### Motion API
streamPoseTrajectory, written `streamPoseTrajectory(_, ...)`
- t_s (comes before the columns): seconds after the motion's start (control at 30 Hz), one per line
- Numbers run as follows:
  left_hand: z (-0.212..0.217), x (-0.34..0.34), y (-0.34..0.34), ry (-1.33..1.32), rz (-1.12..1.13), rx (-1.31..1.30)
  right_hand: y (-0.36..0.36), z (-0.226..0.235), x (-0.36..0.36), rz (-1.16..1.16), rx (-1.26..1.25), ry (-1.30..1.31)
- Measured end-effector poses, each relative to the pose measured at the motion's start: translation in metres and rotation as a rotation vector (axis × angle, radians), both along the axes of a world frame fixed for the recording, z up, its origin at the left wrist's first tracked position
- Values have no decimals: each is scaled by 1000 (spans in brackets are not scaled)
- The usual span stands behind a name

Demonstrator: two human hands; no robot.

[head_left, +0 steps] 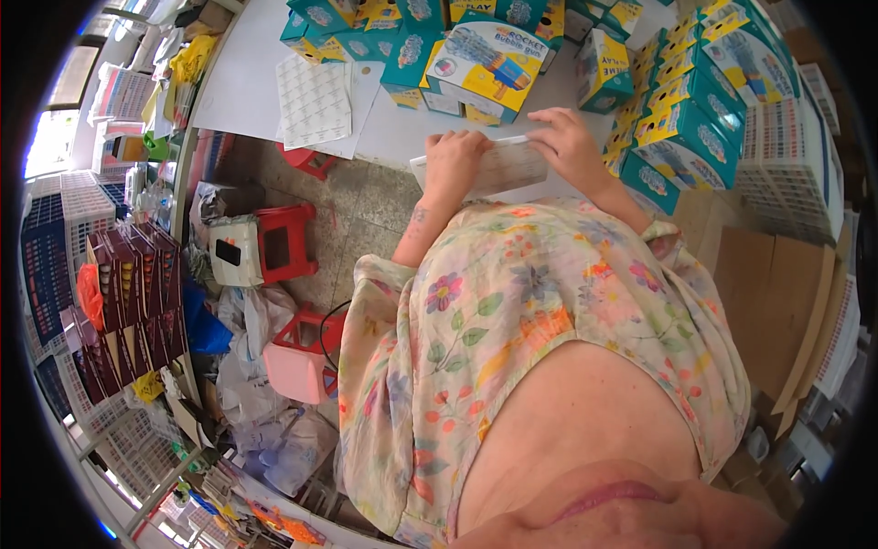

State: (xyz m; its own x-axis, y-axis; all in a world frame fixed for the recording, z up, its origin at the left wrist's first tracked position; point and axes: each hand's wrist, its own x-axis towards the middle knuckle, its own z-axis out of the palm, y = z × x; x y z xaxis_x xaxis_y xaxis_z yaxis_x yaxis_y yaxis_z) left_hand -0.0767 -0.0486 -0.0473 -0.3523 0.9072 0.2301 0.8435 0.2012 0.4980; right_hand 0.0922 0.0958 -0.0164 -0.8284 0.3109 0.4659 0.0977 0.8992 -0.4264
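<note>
The left hand (pixel 455 160) is mostly closed, with its fingers bent over the left part of a white sheet (pixel 508 171) and gripping it. The right hand (pixel 569 146) is partly open at the right end of the same sheet, its fingers spread; whether it pinches the sheet cannot be told. The white sheet is in front of the torso, at the near edge of the table (pixel 240 96). Whether it is one layer or several cannot be told.

One printed sheet (pixel 314 102) lies flat on the table, to the left of the hands, and bears repeated rows of small marks too fine to read.

Containers: more than ten teal, yellow and white boxes (pixel 494 69) stand on the table in two main groups, one beyond the hands and one stacked at the right. Overlap prevents an exact count. Their contents are hidden. Each visible front carries large lettering and a picture of a toy bubble gun.

At the right, below table level, is one large brown carton (pixel 764 306). On the left, at least two red stools (pixel 286 242) stand on the floor near clear plastic bags (pixel 288 453), whose contents are indistinct.
</note>
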Motion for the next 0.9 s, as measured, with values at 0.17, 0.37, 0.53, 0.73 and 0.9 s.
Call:
streamPoseTrajectory(0.17, -16, -7, -3, -71, 78, -58, -7, 23, -7, 67, 160, 51)
streamPoseTrajectory(0.37, -10, 1, 2, 73, -82, 34, 37, -5, -38, -207, -405, 57)
streamPoseTrajectory(0.53, -7, 8, 11, 191, -243, 153, 53, -20, -59, -158, -583, -24)
streamPoseTrajectory(0.73, -8, 7, 11, 193, -262, 169, 54, -14, -65, -175, -456, -69)
streamPoseTrajectory(0.9, -9, 8, 13, 187, -264, 170, 66, -27, -72, -143, -567, -5)
